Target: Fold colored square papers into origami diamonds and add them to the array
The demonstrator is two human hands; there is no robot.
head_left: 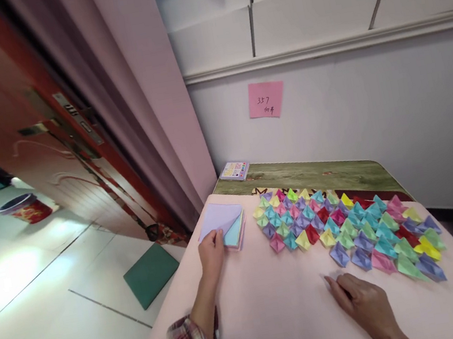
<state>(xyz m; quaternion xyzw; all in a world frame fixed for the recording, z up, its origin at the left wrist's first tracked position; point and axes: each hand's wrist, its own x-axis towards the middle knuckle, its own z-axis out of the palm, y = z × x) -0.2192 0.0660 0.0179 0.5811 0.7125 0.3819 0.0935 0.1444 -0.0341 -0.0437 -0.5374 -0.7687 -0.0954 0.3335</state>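
My left hand pinches the lifted corner of a purple paper sheet on top of a stack of coloured square paper. Under the raised corner a light blue sheet shows. My right hand rests low over the table, its fingers curled in and nothing visible in them. Just beyond it are many small folded paper pieces in purple, blue, green, yellow, red and pink, set out in close rows. The nearest to my right hand is a purple folded piece.
A pink-covered table stands against the wall, with a green wood-patterned strip at its back. A small packet lies at the back left corner. A pink note is on the wall. On the floor are a green board and a bin.
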